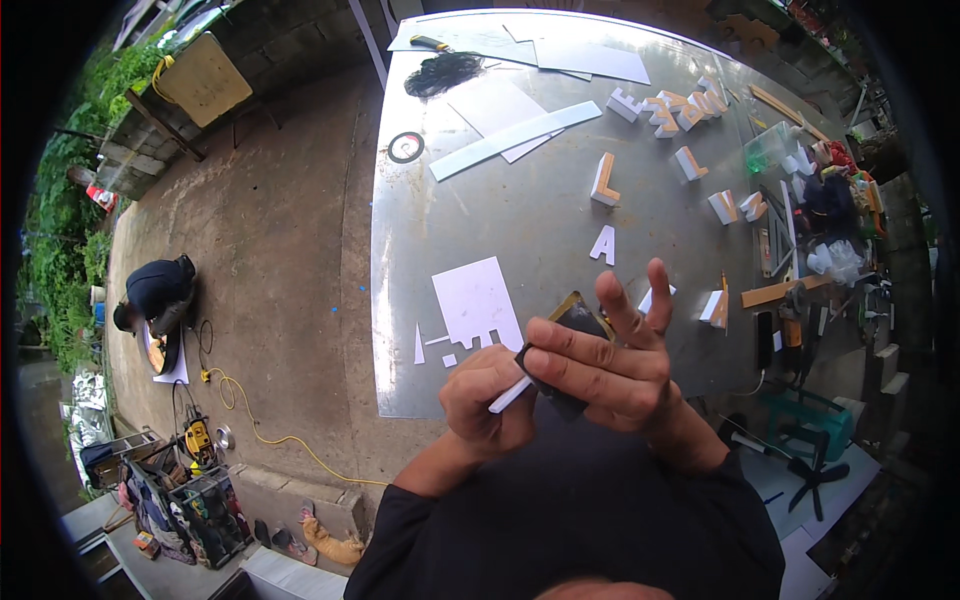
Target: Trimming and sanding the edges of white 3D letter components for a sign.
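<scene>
My left hand [485, 398] is closed round a small white strip [510, 395], its end sticking out below the fingers. In my right hand [615, 365] is a dark sheet [562, 392] that looks like sandpaper, pinched under the fingers and pressed against the strip's upper end. Two fingers of that hand stick up and apart. Behind the hands, a dark piece with a yellowish edge [580, 312] shows partly; whether it belongs to the same sheet I cannot tell. A flat white letter cutout [603, 245] lies just beyond on the metal table [540, 220].
Several white and tan letter blocks [605, 180] stand across the table. A cut white sheet [475, 300] with scraps lies left, a cutting disc [405, 148] farther off. Tools and plastic [830, 200] crowd the right edge. A person [160, 295] crouches on the floor at left, near a yellow cord [270, 430].
</scene>
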Demonstrator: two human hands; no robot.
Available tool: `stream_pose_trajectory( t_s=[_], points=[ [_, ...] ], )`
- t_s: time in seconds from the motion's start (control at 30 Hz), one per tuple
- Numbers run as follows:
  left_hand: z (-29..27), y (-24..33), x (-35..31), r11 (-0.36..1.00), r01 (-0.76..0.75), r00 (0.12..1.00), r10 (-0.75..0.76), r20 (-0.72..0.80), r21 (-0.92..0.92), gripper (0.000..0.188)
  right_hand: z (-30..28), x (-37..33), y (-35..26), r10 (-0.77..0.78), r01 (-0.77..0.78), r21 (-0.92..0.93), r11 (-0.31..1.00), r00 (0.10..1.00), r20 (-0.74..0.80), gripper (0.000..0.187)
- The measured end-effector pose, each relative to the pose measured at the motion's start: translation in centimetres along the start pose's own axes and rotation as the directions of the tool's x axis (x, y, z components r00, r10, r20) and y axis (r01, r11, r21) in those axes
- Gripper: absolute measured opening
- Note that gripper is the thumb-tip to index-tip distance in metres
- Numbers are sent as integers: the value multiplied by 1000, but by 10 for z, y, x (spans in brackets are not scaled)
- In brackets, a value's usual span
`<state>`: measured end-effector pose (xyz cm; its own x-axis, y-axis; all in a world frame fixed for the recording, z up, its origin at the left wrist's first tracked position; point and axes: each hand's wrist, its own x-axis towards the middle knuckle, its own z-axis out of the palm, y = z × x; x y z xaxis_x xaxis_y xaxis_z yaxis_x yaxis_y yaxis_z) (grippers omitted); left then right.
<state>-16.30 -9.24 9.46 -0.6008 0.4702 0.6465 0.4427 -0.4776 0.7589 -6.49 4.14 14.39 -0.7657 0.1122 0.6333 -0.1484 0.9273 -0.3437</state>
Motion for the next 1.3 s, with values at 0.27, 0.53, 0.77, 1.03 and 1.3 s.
stream_pose_trajectory(
  t_s=[0.27, 0.53, 0.77, 1.03, 1.3],
  points=[
    [-4, -7, -5, 1000, -5, 1000, 5, -8, 19, 26, 5, -1, 4, 49, -48, -12, 999, 999, 17, 29],
    [0, -6, 0, 998, -31, 999, 33, -30, 62, 23, 2, 0, -6, 13, -13, 23, 1000, 1000, 19, 30],
    [-3, -8, -4, 999, -45, 999, 44, 30, 22, 25, 3, 0, -10, -15, 16, 58, 998, 1000, -14, 28],
    [0, -5, 0, 998, -62, 998, 61, 31, 29, 24, 0, 0, -9, -17, 19, 61, 998, 1000, -22, 28],
    [-3, -7, -8, 1000, 28, 1000, -28, -11, 2, 24, 3, -1, 1, 53, -53, -5, 999, 998, 27, 31]
  ],
)
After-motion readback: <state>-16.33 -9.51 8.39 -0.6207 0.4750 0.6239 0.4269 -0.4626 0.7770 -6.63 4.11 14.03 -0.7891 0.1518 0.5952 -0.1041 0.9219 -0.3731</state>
